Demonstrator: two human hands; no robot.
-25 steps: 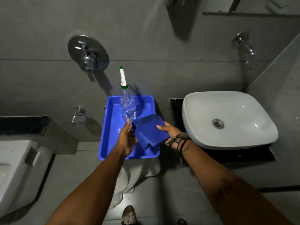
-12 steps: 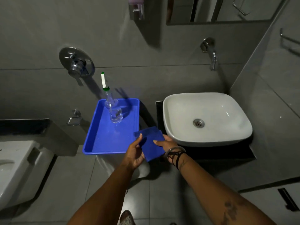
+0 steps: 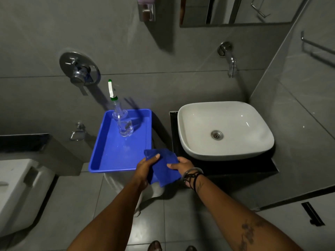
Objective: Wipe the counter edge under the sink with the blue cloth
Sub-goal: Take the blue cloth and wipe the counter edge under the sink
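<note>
A folded blue cloth (image 3: 164,168) hangs in the air between my two hands, just left of the sink counter. My left hand (image 3: 145,167) pinches its left edge with the thumb on top. My right hand (image 3: 181,166) grips its right edge, the wrist wearing dark bands. The white basin (image 3: 224,131) rests on a black counter (image 3: 235,168), whose front edge runs right of my right hand. The cloth is close to the counter's left front corner; I cannot tell whether it touches.
A blue tray (image 3: 117,153) stands left of the sink on a white-covered stand, holding a clear spray bottle (image 3: 121,120) with a green-white nozzle. A wall tap (image 3: 229,58) is above the basin, a shower mixer (image 3: 79,69) at left, a toilet (image 3: 20,192) far left. Grey tiled floor lies below.
Both hands have carried the cloth off the tray, down and to the right, to the counter's left front corner. The view has shifted right toward the sink.
</note>
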